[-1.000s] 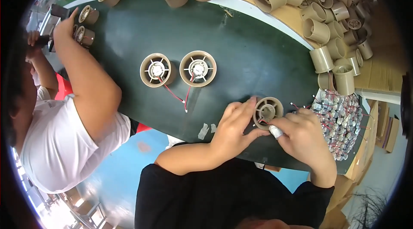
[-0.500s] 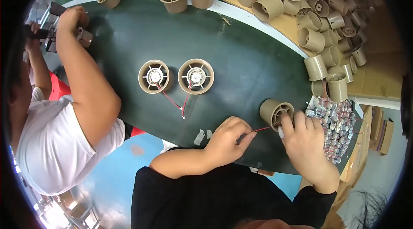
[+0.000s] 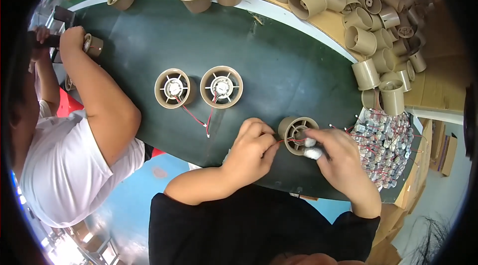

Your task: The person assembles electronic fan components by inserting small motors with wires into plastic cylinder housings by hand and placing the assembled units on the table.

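Dark bench [image 3: 279, 61] with tan cylindrical fan housings. The left hand [image 3: 253, 146] has its grip pinched together on a thin red wire [image 3: 288, 140] leading into a tan housing [image 3: 297, 133] that lies at the near bench edge. The right hand [image 3: 334, 151], fingertips taped white, has its grip clamped on a small silver motor [image 3: 312, 152] at that housing's rim. Two assembled housings [image 3: 198, 87] stand farther back; a heap of motors [image 3: 386, 141] lies just to the right. Another person's arm [image 3: 97, 93] works at left.
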`<state>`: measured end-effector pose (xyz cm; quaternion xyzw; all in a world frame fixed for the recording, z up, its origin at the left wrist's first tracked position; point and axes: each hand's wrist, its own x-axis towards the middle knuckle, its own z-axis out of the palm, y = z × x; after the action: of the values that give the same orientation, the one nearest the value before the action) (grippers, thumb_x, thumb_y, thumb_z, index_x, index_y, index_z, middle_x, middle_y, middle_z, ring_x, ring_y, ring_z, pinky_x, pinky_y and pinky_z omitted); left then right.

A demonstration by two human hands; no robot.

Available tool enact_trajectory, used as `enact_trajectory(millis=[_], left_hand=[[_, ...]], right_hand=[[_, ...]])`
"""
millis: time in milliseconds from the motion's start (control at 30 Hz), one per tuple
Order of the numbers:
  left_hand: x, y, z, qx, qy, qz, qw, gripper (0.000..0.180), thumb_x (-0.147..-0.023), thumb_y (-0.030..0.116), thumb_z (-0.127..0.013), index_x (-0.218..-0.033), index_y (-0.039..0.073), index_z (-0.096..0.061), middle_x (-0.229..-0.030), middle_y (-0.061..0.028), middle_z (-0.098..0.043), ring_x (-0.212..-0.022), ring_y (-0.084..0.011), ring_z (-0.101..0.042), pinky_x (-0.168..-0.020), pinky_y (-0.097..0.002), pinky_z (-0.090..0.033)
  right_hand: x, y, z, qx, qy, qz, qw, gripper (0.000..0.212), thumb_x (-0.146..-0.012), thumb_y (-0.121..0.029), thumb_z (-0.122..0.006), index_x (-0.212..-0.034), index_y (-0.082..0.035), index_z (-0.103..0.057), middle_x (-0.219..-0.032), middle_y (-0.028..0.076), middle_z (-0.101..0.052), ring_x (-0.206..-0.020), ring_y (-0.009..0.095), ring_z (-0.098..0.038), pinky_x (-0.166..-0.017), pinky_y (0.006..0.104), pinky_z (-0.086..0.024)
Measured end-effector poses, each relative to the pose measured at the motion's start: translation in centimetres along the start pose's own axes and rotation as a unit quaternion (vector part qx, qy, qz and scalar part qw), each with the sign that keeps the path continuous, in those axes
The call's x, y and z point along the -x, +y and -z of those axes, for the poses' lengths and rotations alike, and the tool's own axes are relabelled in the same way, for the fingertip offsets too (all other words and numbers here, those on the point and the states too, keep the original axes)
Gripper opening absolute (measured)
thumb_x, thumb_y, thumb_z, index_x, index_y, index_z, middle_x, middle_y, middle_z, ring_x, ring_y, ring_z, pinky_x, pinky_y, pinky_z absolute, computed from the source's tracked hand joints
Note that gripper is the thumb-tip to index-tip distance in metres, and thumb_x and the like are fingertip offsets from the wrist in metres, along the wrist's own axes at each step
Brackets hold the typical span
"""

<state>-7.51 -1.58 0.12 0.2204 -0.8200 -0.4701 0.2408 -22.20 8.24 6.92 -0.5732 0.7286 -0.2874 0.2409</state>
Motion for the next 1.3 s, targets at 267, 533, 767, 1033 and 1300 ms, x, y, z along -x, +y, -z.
enact_trajectory(millis=[267,533,767,1033,1300], left_hand=[[-0.2,2.0,-0.3,-0.052,-0.038,-0.019,0.998,0.072,-0.056,0.008,-0.069,-0.117,-0.004,-0.032,-0.111,-0.0165,-0.042,-0.100,-0.0327,-0.038,-0.083,-0.0397,-0.031],[-1.3,1.5,-0.6,-0.221,0.046,-0.056,0.973,0.055,-0.054,0.016,-0.067,-0.104,0.001,-0.048,-0.109,-0.0179,-0.041,-0.098,-0.0316,-0.037,-0.078,-0.0415,-0.029],[-2.4,2.5,-1.1,-0.399,0.222,-0.135,0.879,0.030,-0.061,0.009,-0.055,-0.092,0.009,-0.057,-0.108,-0.0195,-0.043,-0.096,-0.0300,-0.037,-0.080,-0.0419,-0.027],[-10.5,2.9,-7.3,-0.198,0.094,-0.131,0.967,0.042,-0.065,0.018,-0.059,-0.101,0.002,-0.045,-0.111,-0.0243,-0.035,-0.100,-0.0351,-0.037,-0.077,-0.0415,-0.033],[-8.9,2.9,-4.4,-0.129,-0.056,0.001,0.990,0.042,-0.066,0.027,-0.064,-0.094,-0.001,-0.049,-0.079,-0.0184,-0.054,-0.075,-0.0327,-0.052,-0.066,-0.0380,-0.042]], right_hand=[[-1.0,1.9,-2.0,0.076,0.018,0.110,0.991,0.041,-0.054,0.007,-0.053,-0.092,-0.008,-0.056,-0.088,0.006,-0.051,-0.074,0.021,-0.051,-0.086,0.0514,-0.025],[1.6,2.3,-2.8,0.119,-0.006,0.098,0.988,0.046,-0.061,-0.007,-0.059,-0.106,-0.008,-0.050,-0.113,0.018,-0.039,-0.095,0.031,-0.046,-0.088,0.0546,-0.024],[3.0,5.1,1.1,0.127,0.137,-0.112,0.976,0.028,-0.063,-0.008,-0.061,-0.090,-0.004,-0.057,-0.067,0.010,-0.049,-0.058,0.023,-0.050,-0.053,0.0299,-0.039],[4.3,3.5,0.2,0.228,0.073,-0.076,0.968,0.049,-0.055,-0.021,-0.069,-0.097,-0.006,-0.050,-0.068,0.010,-0.048,-0.058,0.026,-0.051,-0.052,0.0344,-0.042],[5.7,5.3,-0.3,0.151,0.080,-0.106,0.980,0.044,-0.063,-0.007,-0.060,-0.106,-0.005,-0.048,-0.076,0.013,-0.052,-0.063,0.025,-0.053,-0.056,0.0309,-0.044]])
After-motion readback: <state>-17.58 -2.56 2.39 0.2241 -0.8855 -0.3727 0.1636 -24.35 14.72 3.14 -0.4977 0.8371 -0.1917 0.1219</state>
